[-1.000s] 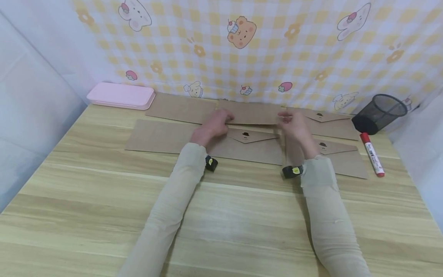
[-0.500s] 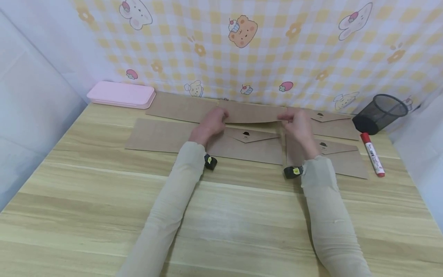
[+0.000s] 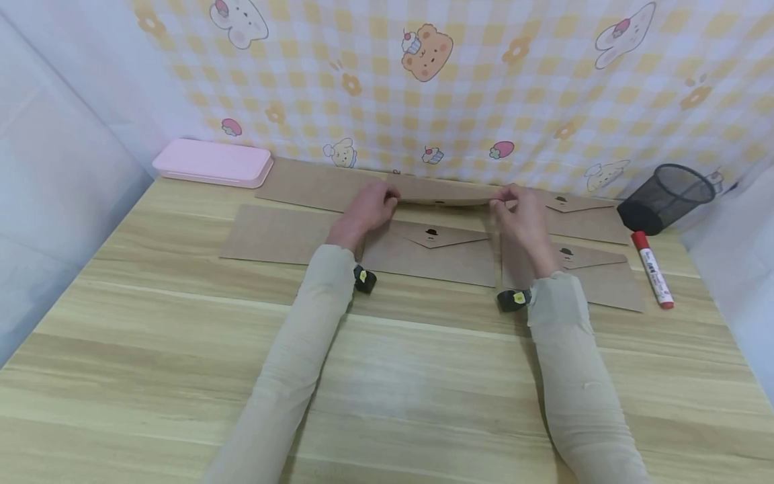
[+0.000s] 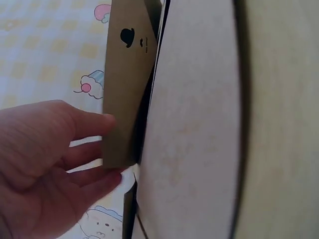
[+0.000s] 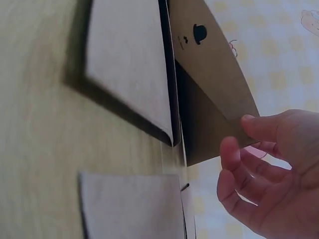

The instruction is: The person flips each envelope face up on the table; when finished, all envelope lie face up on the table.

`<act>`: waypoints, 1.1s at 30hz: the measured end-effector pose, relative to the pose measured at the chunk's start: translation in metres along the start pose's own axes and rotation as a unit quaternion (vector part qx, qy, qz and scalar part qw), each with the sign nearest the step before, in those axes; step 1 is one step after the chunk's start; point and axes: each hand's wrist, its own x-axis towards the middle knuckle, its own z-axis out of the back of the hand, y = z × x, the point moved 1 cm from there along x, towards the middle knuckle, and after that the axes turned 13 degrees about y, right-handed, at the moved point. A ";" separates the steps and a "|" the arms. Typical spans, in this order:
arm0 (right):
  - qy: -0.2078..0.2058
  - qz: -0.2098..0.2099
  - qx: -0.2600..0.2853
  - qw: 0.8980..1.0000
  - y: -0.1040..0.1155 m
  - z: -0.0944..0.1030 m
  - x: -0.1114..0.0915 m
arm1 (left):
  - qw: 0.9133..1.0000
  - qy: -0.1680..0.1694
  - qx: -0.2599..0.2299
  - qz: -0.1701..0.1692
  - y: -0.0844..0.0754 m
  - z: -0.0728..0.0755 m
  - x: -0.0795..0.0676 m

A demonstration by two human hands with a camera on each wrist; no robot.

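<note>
Brown envelope (image 3: pixel 444 191) pinched by both hands (image 3: pixel 365 210) (image 3: pixel 525 220), flat envelopes (image 3: pixel 435 262) around it, pink case (image 3: pixel 211 161), mesh cup (image 3: pixel 668 200)

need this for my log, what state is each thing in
back middle envelope: near edge raised, flap side underneath
left hand: pinches that envelope
right hand: pinches its other end
back left envelope: lying, plain side up
front left envelope: lying, plain side up
front middle envelope: lying, flap closed
back right envelope: lying, flap closed
front right envelope: lying, flap closed
pink case: closed
red marker: capped, lying
mesh cup: standing, open-topped
</note>
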 end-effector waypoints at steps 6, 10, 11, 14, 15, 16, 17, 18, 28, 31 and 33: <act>0.010 -0.021 0.039 0.999 -0.003 0.004 -0.001 | 0.994 -0.093 -0.063 0.004 0.002 0.003 0.001; -0.001 -0.009 0.043 0.999 -0.002 0.006 -0.001 | 0.977 -0.167 -0.131 0.003 0.001 0.003 0.000; -0.003 -0.006 0.041 0.999 -0.002 0.006 -0.001 | 0.973 -0.185 -0.141 0.001 0.001 0.003 0.000; -0.012 -0.008 0.032 0.999 -0.001 0.006 -0.001 | 0.964 -0.221 -0.146 0.008 0.002 0.004 0.000; -0.016 -0.010 0.031 0.999 -0.001 0.006 0.000 | 0.963 -0.226 -0.144 0.013 0.002 0.004 -0.001; -0.021 -0.010 0.029 0.999 -0.001 0.006 0.000 | 0.963 -0.229 -0.140 0.018 0.002 0.004 -0.001; -0.026 -0.012 0.028 0.999 -0.001 0.006 0.000 | 0.963 -0.229 -0.139 0.024 0.002 0.004 -0.002; -0.032 -0.010 0.030 0.999 -0.001 0.006 0.000 | 0.963 -0.228 -0.139 0.028 0.002 0.004 -0.002; -0.078 0.010 0.027 0.997 0.001 0.004 -0.001 | 0.963 -0.222 -0.146 0.029 0.004 0.004 -0.002; -0.120 0.052 0.010 0.991 0.000 0.003 0.000 | 0.963 -0.224 -0.150 0.019 0.004 0.005 -0.003; -0.152 0.089 -0.009 0.984 0.001 0.003 0.000 | 0.962 -0.225 -0.153 0.016 0.003 0.005 -0.003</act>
